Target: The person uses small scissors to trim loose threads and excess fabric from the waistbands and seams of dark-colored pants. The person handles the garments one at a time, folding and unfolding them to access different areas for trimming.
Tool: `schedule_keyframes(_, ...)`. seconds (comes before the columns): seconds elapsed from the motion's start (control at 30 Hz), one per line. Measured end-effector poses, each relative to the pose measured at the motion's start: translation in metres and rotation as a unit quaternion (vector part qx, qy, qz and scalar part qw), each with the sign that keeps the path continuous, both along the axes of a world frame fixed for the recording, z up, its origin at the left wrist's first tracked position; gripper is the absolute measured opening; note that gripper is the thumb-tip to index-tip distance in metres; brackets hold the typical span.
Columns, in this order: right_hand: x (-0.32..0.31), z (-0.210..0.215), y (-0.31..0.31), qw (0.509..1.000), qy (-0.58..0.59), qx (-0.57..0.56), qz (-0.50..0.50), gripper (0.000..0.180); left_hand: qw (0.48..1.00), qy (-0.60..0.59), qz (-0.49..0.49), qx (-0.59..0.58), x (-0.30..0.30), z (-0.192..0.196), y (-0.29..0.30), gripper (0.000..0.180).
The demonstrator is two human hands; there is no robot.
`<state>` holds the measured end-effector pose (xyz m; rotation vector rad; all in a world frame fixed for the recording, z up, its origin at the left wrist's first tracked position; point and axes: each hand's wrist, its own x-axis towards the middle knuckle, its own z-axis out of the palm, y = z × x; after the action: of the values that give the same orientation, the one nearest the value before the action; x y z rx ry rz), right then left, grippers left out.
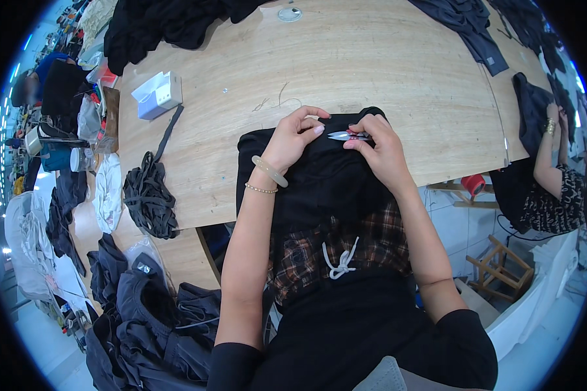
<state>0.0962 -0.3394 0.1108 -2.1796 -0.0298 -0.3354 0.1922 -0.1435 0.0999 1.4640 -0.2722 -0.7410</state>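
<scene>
A black garment [319, 163] lies over the table's near edge and hangs down toward my lap. My left hand [295, 138], with a pale bangle and a beaded bracelet on its wrist, is closed on the garment's far part, thumb and fingers bent together over the cloth. In my right hand [377, 140] is a pair of thread snips [347, 136], held between thumb and fingers. Their pointed blades face left, toward my left fingertips, just above the black cloth. Whether a thread lies between the hands is too small to tell.
Loose thread lies on the wooden table [372, 65] beyond the garment. To the left are a tissue box [156, 96] and a bundle of dark strips [149, 195]. Dark garments [150, 319] are heaped at lower left. At right, another person's hands [554, 120] touch dark cloth; a wooden stool [500, 267] stands below.
</scene>
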Motion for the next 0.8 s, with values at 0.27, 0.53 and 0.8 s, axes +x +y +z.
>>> schedule_keyframes(0.27,0.0001,0.0030,0.0019,1.000,0.006,0.011,0.000,0.029,1.000,-0.005,-0.008,-0.003,0.0014,-0.0068,0.0032,0.022)
schedule_keyframes(0.53,0.0027,0.0017,0.0054,0.999,-0.009,-0.036,-0.004,0.028,1.000,-0.002,0.002,0.006,-0.0003,0.0001,0.0012,0.022)
schedule_keyframes(0.8,0.0031,0.0054,0.0043,0.997,-0.022,-0.077,0.009,0.026,1.000,-0.010,-0.002,0.005,0.0016,-0.0028,0.0021,0.021)
